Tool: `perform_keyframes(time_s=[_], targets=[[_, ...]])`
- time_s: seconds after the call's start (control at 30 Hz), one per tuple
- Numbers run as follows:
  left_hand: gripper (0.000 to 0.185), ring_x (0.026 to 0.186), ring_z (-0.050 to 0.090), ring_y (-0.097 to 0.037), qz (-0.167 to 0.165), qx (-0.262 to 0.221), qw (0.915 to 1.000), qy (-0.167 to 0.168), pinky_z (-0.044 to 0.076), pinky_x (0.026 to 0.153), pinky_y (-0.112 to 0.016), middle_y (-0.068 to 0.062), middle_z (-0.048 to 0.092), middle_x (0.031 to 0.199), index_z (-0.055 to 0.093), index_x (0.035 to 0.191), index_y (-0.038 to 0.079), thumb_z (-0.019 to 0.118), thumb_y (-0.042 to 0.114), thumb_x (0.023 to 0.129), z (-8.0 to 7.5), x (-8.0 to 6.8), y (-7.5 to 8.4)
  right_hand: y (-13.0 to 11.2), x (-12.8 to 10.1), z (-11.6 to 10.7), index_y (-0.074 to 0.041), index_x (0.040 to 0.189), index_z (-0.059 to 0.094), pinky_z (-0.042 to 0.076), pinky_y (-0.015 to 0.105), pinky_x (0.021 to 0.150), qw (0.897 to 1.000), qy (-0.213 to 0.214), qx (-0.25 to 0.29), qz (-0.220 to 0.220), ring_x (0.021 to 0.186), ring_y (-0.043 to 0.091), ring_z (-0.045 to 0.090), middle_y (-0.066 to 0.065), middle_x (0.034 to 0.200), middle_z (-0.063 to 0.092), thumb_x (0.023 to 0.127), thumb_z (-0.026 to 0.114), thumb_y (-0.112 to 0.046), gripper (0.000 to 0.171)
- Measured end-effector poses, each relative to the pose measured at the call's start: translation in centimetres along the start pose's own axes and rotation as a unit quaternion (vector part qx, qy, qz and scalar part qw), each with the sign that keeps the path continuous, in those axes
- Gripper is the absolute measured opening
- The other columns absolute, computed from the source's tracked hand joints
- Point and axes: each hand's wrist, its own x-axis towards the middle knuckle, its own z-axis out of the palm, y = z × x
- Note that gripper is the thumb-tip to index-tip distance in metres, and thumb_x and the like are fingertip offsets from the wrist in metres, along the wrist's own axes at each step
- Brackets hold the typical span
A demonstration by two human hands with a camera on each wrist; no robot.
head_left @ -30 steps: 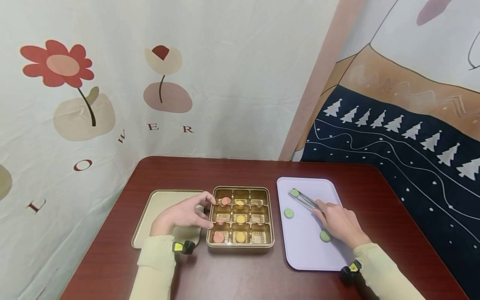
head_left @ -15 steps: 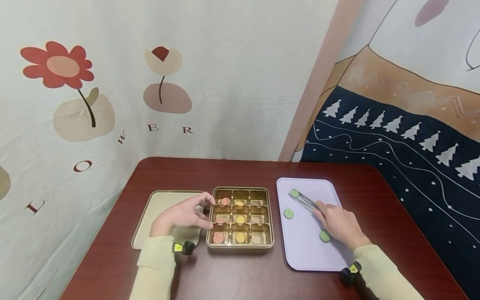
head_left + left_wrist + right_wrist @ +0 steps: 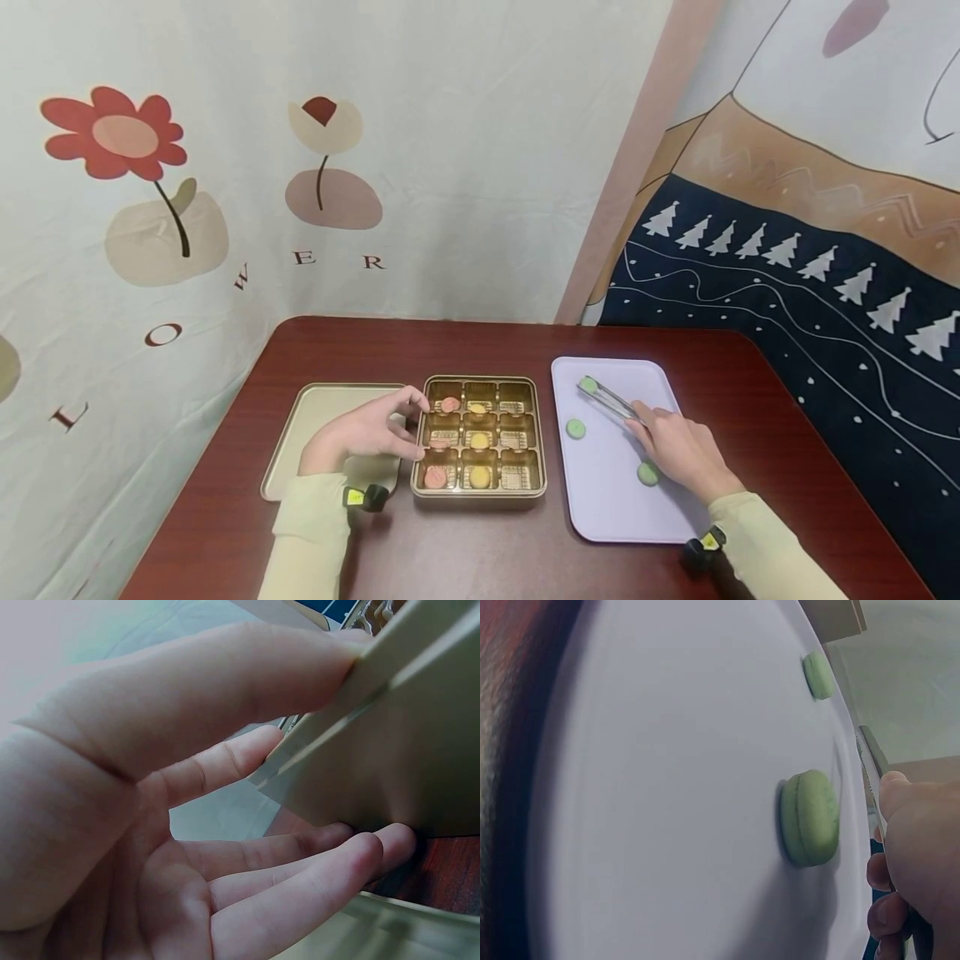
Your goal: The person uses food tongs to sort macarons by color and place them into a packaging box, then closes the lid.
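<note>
My right hand (image 3: 682, 446) holds metal tongs (image 3: 617, 403), whose tips stand around a green macaron (image 3: 588, 384) over the far part of the lilac tray (image 3: 615, 508). Two more green macarons lie on that tray, one at the left (image 3: 575, 428) and one close to the hand (image 3: 647, 474). With thumb and fingertips, my left hand (image 3: 367, 429) touches the left side of a gold divided tin (image 3: 480, 493); the left wrist view shows its fingers fairly straight at the wall (image 3: 360, 765). Pink macarons (image 3: 436, 477) fill the left column, yellow ones (image 3: 480, 477) the middle; the right column shows ridged gold floor.
A flat gold lid (image 3: 300, 433) lies left of the tin, partly under my left hand and forearm. All stands on a dark red-brown table (image 3: 495, 550). A printed cloth backdrop (image 3: 480, 167) hangs behind the table's far edge.
The tongs' arms have come closer together around the far green macaron. Both hands stay in place; the head view has tilted slightly.
</note>
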Motion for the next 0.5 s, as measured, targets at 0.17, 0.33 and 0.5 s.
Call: perform_keyframes(time_s=[0.17, 0.33, 0.5], targets=[[0.060, 0.094, 0.076, -0.030, -0.001, 0.002, 1.0000, 0.002, 0.063, 0.081, -0.042, -0.029, 0.050, 0.131, 0.046, 0.128, 0.005, 0.086, 0.001, 0.083, 0.0, 0.0, 0.0, -0.3, 0.1, -0.6, -0.006, 0.140, 0.064, 0.043, 0.030, 0.054, 1.000, 0.018, 0.004, -0.011, 0.068, 0.017, 0.054, 0.010, 0.093, 0.071, 0.101, 0.070, -0.036, 0.050], [0.060, 0.094, 0.075, -0.029, 0.002, 0.004, 1.0000, 0.002, 0.063, 0.080, -0.042, -0.030, 0.049, 0.132, 0.046, 0.127, 0.004, 0.086, 0.000, 0.083, 0.0, 0.0, 0.0, -0.9, 0.3, -1.3, -0.009, 0.141, 0.064, 0.042, 0.030, 0.054, 0.999, 0.030, 0.009, -0.019, 0.068, 0.017, 0.054, 0.011, 0.097, 0.073, 0.102, 0.068, -0.036, 0.048], [0.060, 0.094, 0.076, -0.029, 0.003, 0.000, 1.0000, -0.001, 0.063, 0.080, -0.042, -0.030, 0.049, 0.131, 0.045, 0.127, 0.004, 0.085, 0.000, 0.083, 0.0, 0.0, -0.1, -1.8, 0.5, -2.0, -0.010, 0.141, 0.064, 0.042, 0.030, 0.053, 0.999, 0.039, 0.008, -0.031, 0.067, 0.017, 0.054, 0.012, 0.099, 0.074, 0.102, 0.068, -0.036, 0.047]])
